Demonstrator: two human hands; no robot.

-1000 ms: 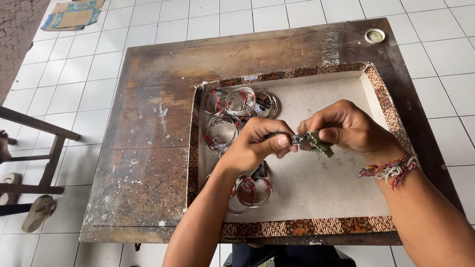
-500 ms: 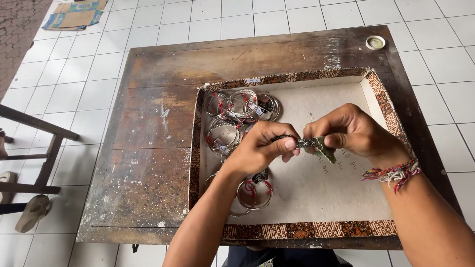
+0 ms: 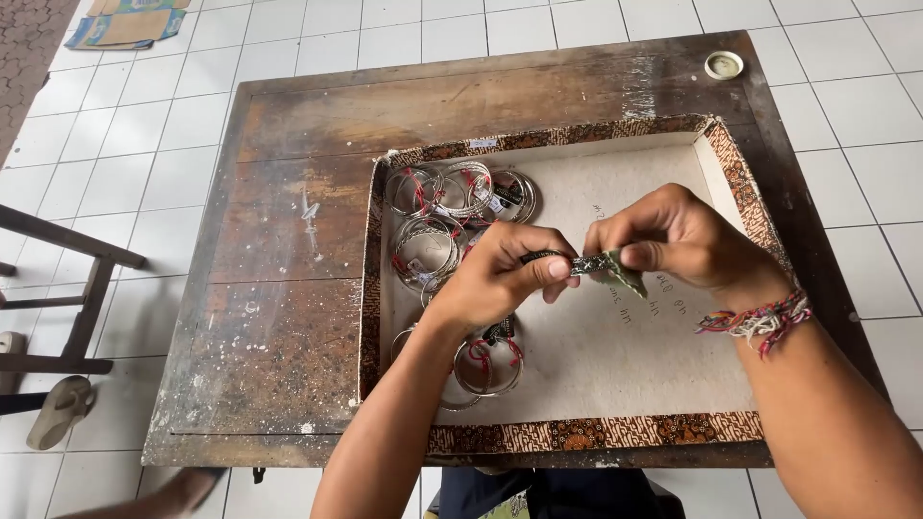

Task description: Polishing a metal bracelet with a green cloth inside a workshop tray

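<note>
Metalwork, a small dark patterned strip [image 3: 588, 263], sits pinched between both hands just right of the frame's centre, held above the pale floor of a shallow tray. The left hand [image 3: 500, 279] closes thumb and fingers on the strip's left end; the right hand [image 3: 678, 240] closes on its right end, where a bit of green material [image 3: 625, 281] pokes out below the fingers. A braided bracelet [image 3: 760, 319] of many colours wraps the right wrist. To the left of the hands, in the tray's upper left part, lie bundles of silver bangles [image 3: 452, 207] tied with red thread, and another bundle [image 3: 486, 365] lies lower down, partly hidden under the left forearm. The tray [image 3: 577, 434] has a brown patterned rim and rests on a worn wooden tabletop [image 3: 279, 288]. A small round lid [image 3: 723, 64] lies at the tabletop's upper right corner. White floor tiles [image 3: 115, 125] surround it, with a sandal [image 3: 60, 411] at the lower left.
</note>
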